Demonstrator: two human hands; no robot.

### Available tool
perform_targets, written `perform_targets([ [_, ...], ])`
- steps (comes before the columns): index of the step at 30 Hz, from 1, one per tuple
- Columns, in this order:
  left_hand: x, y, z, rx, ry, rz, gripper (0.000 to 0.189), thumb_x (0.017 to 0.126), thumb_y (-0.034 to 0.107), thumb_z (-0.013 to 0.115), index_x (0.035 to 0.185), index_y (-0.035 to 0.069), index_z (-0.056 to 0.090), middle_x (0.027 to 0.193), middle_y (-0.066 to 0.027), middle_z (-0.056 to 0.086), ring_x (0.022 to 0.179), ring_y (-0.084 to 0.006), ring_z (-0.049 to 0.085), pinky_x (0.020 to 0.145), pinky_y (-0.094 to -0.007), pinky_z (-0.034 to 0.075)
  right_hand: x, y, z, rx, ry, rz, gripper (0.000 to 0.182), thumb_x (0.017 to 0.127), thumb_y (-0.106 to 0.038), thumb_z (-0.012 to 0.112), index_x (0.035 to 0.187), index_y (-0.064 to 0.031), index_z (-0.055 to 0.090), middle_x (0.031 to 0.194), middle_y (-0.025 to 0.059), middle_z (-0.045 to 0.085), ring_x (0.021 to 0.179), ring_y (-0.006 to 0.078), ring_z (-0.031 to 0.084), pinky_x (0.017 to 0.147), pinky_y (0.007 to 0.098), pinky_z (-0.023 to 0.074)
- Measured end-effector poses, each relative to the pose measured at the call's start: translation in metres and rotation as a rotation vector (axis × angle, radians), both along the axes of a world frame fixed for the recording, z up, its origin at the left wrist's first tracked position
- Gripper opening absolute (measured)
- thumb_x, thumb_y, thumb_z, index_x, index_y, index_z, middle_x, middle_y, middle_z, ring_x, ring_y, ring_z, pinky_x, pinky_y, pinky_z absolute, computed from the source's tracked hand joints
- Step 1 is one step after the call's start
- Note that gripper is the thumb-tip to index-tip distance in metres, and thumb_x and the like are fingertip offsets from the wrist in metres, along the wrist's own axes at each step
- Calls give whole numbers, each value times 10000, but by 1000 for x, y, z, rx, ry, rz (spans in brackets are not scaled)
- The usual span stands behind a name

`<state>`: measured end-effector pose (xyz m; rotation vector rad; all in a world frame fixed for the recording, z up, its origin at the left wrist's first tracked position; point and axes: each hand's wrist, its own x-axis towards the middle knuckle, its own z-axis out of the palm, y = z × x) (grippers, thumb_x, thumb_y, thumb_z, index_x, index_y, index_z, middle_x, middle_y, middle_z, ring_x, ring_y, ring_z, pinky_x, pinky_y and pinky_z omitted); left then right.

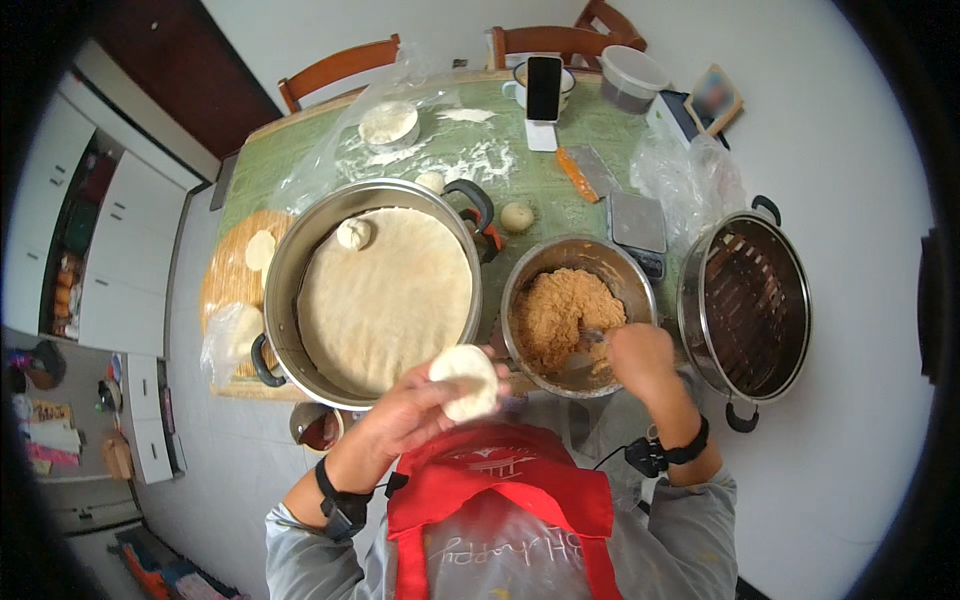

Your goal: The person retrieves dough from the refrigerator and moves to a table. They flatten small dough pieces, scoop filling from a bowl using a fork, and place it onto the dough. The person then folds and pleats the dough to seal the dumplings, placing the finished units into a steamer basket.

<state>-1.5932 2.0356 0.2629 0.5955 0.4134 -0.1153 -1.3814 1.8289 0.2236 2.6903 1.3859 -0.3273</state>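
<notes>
A round dough wrapper (466, 384) lies across the fingers of my left hand (420, 409), with the thumb on its face. My right hand (643, 360) is closed on a metal utensil, whose end is in the crumbly orange-brown filling (566, 311) of a steel mixing bowl (517, 262). Left of the bowl stands a wide steel steamer pot (281, 300) lined with pale cloth (390, 300). One pleated bun (354, 234) sits on the cloth near its upper left edge.
Dough balls (517, 217) rest behind the pot and bowl. A second steamer tier (750, 300) stands at right. Farther back are a scraper with an orange handle (576, 175), a kitchen scale (636, 221), a bowl of flour (388, 126) and a phone (544, 88). Wrappers (260, 250) lie at left.
</notes>
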Motion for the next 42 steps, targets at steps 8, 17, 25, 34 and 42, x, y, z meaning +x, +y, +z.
perform_targets([
  [8,-1,-28,-57,55,85,-116,442,821,80,521,1236,-19,406,1196,-168,512,1094,-275,519,949,-371,421,16,-31,13,37,-81,-21,110,699,-92,549,661,-46,641,638,143,605,631,305,614,542,396,480],
  [17,7,-30,-98,20,173,-128,345,863,73,505,1193,-19,463,1120,-147,565,1028,-253,566,903,-338,461,15,-35,9,49,-59,-136,95,684,-94,545,659,-54,628,646,142,600,635,316,602,550,397,478],
  [25,9,-24,-118,-57,106,-145,312,885,95,518,1180,3,479,1140,-127,561,1058,-218,547,919,-319,440,19,-17,-29,4,-82,-66,80,660,-68,556,629,-44,625,633,147,594,614,319,601,538,398,480],
  [34,36,-31,-133,-85,-32,-152,360,856,114,556,1183,-14,475,1146,-124,561,1080,-224,534,946,-320,410,33,15,-49,-148,-92,266,62,609,-89,582,586,-71,636,603,123,587,597,300,596,490,384,464],
  [42,38,-32,-139,-126,-55,-129,318,864,86,550,1162,-14,502,1141,-116,566,1078,-202,534,930,-297,425,-30,-12,-61,13,-91,283,59,623,-101,576,596,-74,621,614,119,577,607,285,585,523,369,459],
])
